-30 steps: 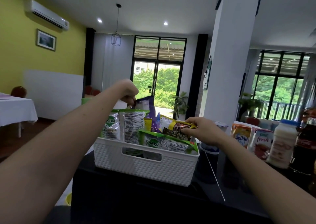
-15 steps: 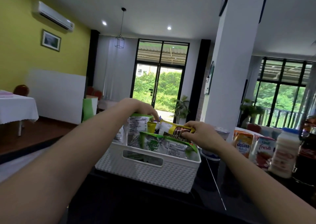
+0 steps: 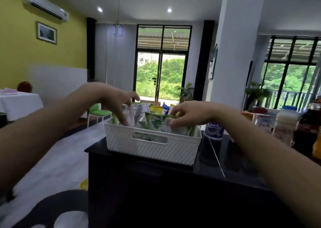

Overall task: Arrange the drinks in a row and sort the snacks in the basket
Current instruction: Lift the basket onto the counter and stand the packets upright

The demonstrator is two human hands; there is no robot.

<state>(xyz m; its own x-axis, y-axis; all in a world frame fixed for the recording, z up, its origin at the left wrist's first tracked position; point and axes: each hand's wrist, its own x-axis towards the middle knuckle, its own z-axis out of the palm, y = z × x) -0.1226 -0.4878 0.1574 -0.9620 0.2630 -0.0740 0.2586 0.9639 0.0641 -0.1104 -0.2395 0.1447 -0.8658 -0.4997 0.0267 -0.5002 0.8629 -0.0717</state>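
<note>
A white woven-look basket stands on the dark table, packed with upright snack packets. My left hand reaches into its left end. The fingers are spread, with their tips pressed against a silver packet. My right hand pinches the top edge of a green packet at the basket's right half. A yellow packet stands behind it. To the right stand the drinks: a blue-and-white cup, a pale carton, a white bottle and a dark bottle.
The table's left edge lies just left of the basket, with grey floor beyond. A green chair and a white-clothed table stand at the far left. A white pillar rises behind the drinks.
My left hand has dropped from above the basket, where it held a purple packet, down among the packets at the left. My right hand has shifted from the yellow-brown packet to the green one.
</note>
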